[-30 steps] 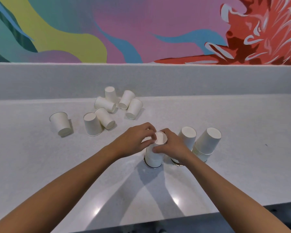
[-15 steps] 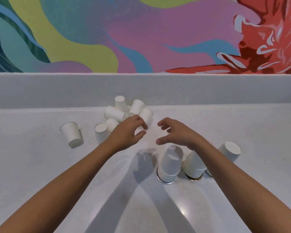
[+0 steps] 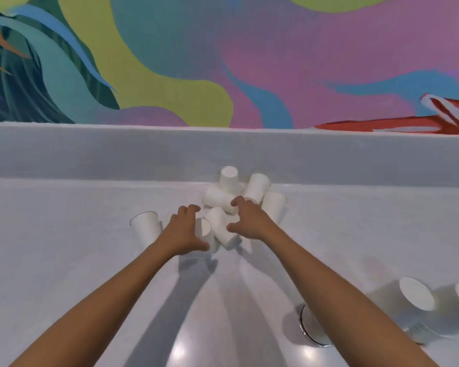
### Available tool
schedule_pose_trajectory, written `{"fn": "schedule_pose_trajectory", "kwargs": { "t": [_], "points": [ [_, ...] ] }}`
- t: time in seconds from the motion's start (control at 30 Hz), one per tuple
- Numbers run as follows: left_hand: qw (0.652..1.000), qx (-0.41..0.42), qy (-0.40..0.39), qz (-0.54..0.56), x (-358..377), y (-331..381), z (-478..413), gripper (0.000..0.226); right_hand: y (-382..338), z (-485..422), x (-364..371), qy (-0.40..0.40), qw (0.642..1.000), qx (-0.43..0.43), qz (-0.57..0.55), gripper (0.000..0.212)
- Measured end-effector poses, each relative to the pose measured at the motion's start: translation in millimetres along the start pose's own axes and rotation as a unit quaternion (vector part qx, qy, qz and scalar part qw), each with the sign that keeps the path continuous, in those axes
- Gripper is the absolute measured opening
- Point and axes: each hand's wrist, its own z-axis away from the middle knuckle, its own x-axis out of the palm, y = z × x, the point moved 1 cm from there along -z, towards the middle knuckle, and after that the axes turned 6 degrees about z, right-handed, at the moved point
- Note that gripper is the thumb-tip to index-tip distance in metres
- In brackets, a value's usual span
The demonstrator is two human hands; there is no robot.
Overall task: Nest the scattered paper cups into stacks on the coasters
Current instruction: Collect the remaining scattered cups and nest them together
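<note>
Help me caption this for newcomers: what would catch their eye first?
The bright swirling mural fills the top of the view, above a white counter. At the centre, the left hand and right hand reach into a jumble of white paper cups by the back ledge; nested stacks sit at the lower right.

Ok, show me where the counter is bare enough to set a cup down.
Bare: left of the lone cup, and the wide stretch between the loose cups and the stacks at right. Crowded: around those loose cups by the backsplash.
</note>
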Motion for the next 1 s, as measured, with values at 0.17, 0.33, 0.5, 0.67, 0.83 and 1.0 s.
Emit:
{"fn": "schedule_pose_trajectory", "kwargs": {
  "t": [0.17, 0.33, 0.5, 0.67, 0.83, 1.0],
  "points": [
    [0.999, 0.01, -0.015, 0.051, 14.2, -16.5, -7.3, 0.089, -17.0, -27.8, 33.6, 0.002, 0.993, -0.027, 0.117, 0.068],
    [0.998, 0.02, -0.018, 0.062, 20.9, -20.7, -13.4, 0.075, -16.5, -38.0, 45.1, -0.028, 0.988, -0.015, 0.152, 0.068],
    [0.996, 0.018, 0.014, 0.086, 18.4, -18.3, -16.7, 0.061, -12.7, -35.9, 36.7, -0.045, 0.983, 0.002, 0.178, 0.065],
    [0.973, -0.027, 0.059, 0.222, -1.8, -13.4, -18.9, 0.062, 1.8, -33.3, 1.5, -0.073, 0.987, 0.063, 0.13, 0.05],
    [0.829, -0.135, 0.056, 0.541, -8.4, -11.6, -19.1, 0.059, 20.6, -27.9, -27.3, -0.057, 0.98, 0.14, -0.131, 0.045],
    [0.724, -0.16, -0.004, 0.671, 1.0, 4.9, -14.7, 0.046, 19.3, -11.8, -41.4, -0.006, 0.913, 0.169, -0.371, 0.046]
  ]
}}
